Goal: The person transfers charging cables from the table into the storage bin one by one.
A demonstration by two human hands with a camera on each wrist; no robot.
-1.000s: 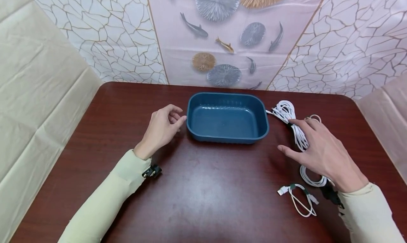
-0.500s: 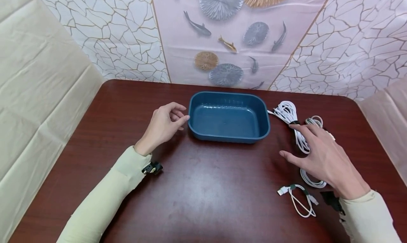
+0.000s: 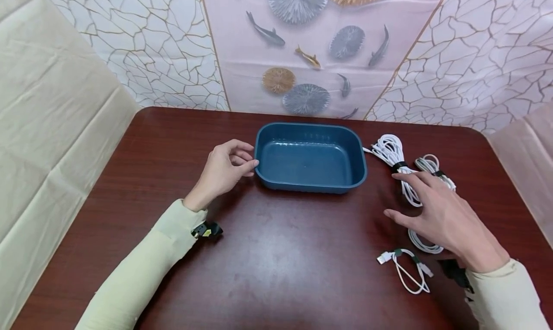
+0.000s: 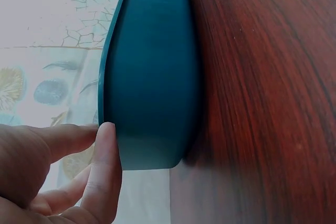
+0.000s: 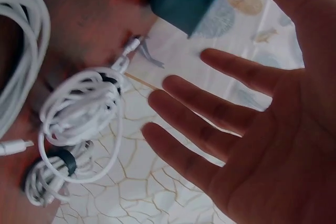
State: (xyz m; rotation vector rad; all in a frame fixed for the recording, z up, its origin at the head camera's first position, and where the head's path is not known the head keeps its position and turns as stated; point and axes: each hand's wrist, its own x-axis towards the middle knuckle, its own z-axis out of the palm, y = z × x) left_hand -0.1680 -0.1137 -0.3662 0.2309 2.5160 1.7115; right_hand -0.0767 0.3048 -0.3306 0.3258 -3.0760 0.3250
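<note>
My left hand [image 3: 224, 172] is at the left end of a dark blue plastic basin [image 3: 311, 182], its thumb and a finger pinching the rim. In the left wrist view the fingertips [image 4: 106, 132] meet at the edge of the basin's outer wall [image 4: 152, 72]. My right hand [image 3: 445, 214] hovers with fingers spread over several coiled white cables, holding nothing. Partly under it lies a long white cable bundle [image 3: 389, 150] with a black strap. The right wrist view shows the palm and loose fingers [image 5: 184, 156] apart from the white cable coils [image 5: 84, 108].
Beyond the right hand lies a smaller strapped cable bundle [image 3: 427, 164]. Closer in are a round white coil [image 3: 425, 246], partly covered by the hand, and a short USB cable [image 3: 408, 272] with green ties. Everything stands on a dark red wooden table [image 3: 276, 262], with patterned cloth behind.
My left thumb and finger have come onto the basin's rim. The right hand has drawn back slightly to the right, uncovering more of the far strapped bundle.
</note>
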